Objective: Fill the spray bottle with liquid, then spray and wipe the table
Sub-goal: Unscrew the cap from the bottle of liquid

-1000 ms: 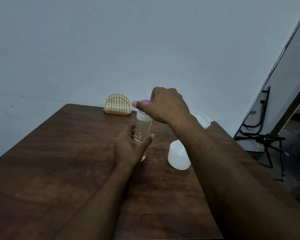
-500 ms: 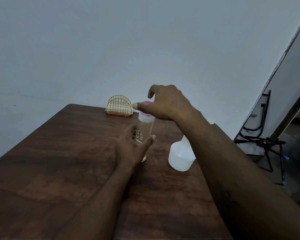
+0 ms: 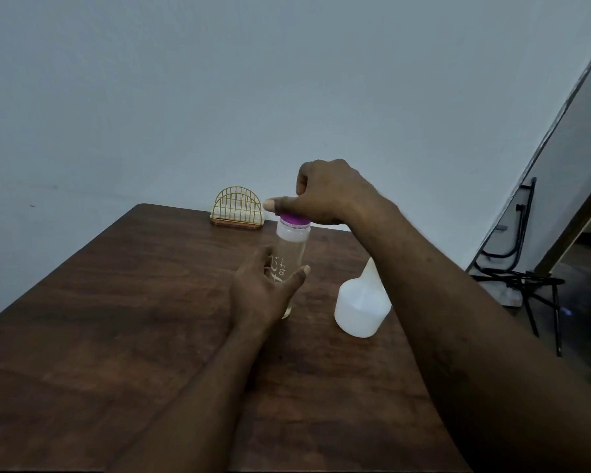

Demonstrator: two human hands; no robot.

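A clear bottle (image 3: 291, 249) with white lettering and a purple cap (image 3: 294, 220) stands upright near the middle of the dark wooden table (image 3: 116, 319). My left hand (image 3: 263, 291) holds its lower body, thumb on the right side. My right hand (image 3: 325, 192) sits on top of the bottle with fingers and thumb curled round the purple cap. To the right stands a white translucent spray bottle body (image 3: 362, 305) with a narrow neck; my right forearm hides its upper part, so I cannot see a spray head.
A gold wire napkin holder (image 3: 236, 208) stands at the table's far edge against the pale wall. A black folded metal frame (image 3: 519, 268) leans by the wall on the floor to the right. The table's right edge runs beneath my right forearm.
The view has shifted slightly. My right hand stays on the purple cap with its wrist a little more raised; more of the white spray bottle's neck shows. My left hand keeps its hold.
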